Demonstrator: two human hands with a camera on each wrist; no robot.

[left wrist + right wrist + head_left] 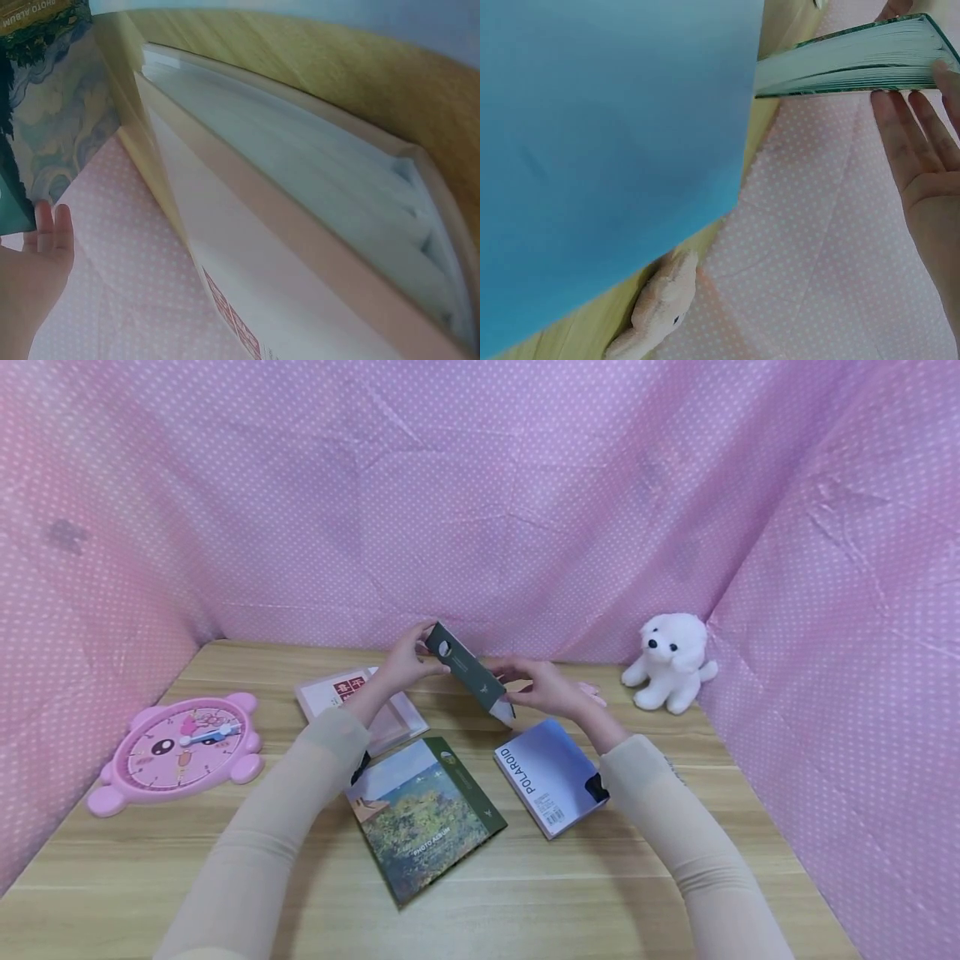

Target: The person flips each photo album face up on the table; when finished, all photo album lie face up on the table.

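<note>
Both hands hold a photo album [467,667] with a dark green spine, raised over the back of the table and tilted, spine towards me. My left hand [407,660] grips its upper left end, and fingertips lie on its painted cover in the left wrist view. At the lower right end, my right hand [543,685] pinches it between thumb and fingers; the right wrist view shows its white page edges [855,64]. A second photo album [427,818] with a matching green spine lies flat in front. Beneath my right forearm is a blue-white Polaroid album [551,777].
A pale pink album [390,718] with red characters lies under my left forearm. At far left rests a pink toy clock [183,750]. A white plush dog [669,662] sits at the back right, and a small pink plush [592,693] lies behind my right hand.
</note>
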